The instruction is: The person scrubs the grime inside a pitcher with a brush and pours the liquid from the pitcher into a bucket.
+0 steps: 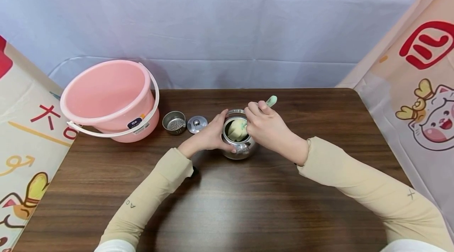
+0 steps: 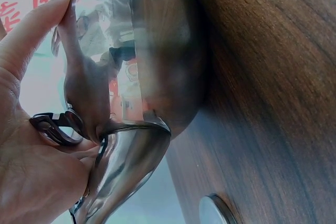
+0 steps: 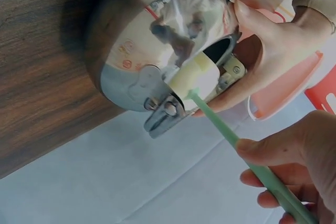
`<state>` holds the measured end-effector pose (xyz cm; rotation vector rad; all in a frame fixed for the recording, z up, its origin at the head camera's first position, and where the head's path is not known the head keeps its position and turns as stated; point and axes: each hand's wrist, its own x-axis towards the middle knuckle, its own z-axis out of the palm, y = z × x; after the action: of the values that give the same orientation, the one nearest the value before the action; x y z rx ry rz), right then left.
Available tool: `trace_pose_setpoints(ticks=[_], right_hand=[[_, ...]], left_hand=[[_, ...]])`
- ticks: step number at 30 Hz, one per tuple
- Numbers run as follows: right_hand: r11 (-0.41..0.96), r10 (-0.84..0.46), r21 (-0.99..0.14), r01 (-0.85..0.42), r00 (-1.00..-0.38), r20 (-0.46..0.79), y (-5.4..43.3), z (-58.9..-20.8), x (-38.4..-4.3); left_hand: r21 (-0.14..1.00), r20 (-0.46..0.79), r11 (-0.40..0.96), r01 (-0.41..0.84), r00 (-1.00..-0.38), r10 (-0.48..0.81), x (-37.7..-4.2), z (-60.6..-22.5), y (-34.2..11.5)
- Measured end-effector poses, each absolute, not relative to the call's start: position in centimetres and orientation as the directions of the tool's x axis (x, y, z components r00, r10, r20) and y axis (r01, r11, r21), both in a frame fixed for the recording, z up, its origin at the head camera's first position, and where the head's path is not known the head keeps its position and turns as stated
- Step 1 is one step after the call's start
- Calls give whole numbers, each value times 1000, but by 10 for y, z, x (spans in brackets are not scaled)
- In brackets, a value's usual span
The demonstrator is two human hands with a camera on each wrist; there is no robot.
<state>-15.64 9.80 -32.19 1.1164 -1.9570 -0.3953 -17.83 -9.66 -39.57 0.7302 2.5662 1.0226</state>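
Note:
A shiny steel teapot (image 1: 244, 150) stands on the table with its top uncovered. My left hand (image 1: 211, 133) grips its left side near the rim, thumb toward me. In the left wrist view the spout (image 2: 128, 169) lies beside the palm. My right hand (image 1: 269, 128) holds a sponge brush by its pale green handle (image 3: 226, 129), fingers curled round it. The brush's cream sponge head (image 3: 198, 77) sits partly inside the teapot's mouth; its lower end is hidden. The teapot's raised carrying handle (image 1: 235, 112) shows behind the opening.
Left of the teapot lie its knobbed steel lid (image 1: 197, 124) and a perforated strainer cup (image 1: 174, 123). A pink bucket (image 1: 110, 94) with a white handle stands at the table's back left. Cloth hangs behind the dark wooden table (image 1: 227, 204), with printed panels at both sides.

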Motion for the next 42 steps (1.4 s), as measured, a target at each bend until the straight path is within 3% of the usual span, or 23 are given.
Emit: trace_pose_setpoints(ticks=[13, 28, 42], right_hand=[[524, -846, 611, -594, -279, 454, 97, -314, -152], [579, -812, 461, -672, -425, 400, 101, -309, -157], [604, -787, 428, -672, -419, 453, 99, -313, -158]], left_hand=[[698, -74, 624, 351, -832, 550, -178, -395, -96], [687, -74, 638, 349, -840, 538, -177, -396, -96], [684, -84, 644, 342, -840, 536, -178, -394, -95]])
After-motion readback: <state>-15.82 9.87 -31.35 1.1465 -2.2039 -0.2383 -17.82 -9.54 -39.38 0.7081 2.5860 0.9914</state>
